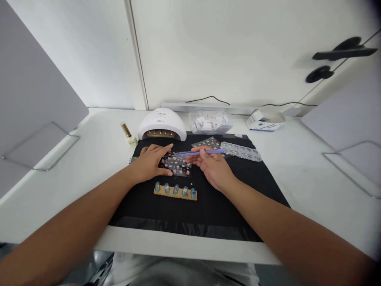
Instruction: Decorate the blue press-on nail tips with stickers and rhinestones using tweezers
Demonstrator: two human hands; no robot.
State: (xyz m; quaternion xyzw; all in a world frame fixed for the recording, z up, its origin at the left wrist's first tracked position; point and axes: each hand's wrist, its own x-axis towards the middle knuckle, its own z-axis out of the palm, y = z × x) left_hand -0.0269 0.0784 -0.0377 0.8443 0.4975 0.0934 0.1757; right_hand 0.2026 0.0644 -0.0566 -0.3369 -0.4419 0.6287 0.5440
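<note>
My left hand (152, 163) lies with its fingers spread on a sheet of small nail stickers (177, 166), holding it down on the black mat. In my right hand (212, 165) is a pair of purple tweezers (212, 151), gripped between thumb and fingers. The tips of the tweezers point left and reach over the sticker sheet, close to my left fingers. Nearer to me, a wooden strip (175, 194) carries a row of several blue-grey decorated false nails (176, 189). Tiny loose bits lie between the strip and the sheet.
A white nail lamp (162, 119) stands behind the mat, with a gold-capped polish bottle (128, 134) to its left. At the back are a clear tub of packets (210, 122) and a small white box (264, 120). A clear compartment case (241, 151) and another sticker sheet (210, 143) lie right.
</note>
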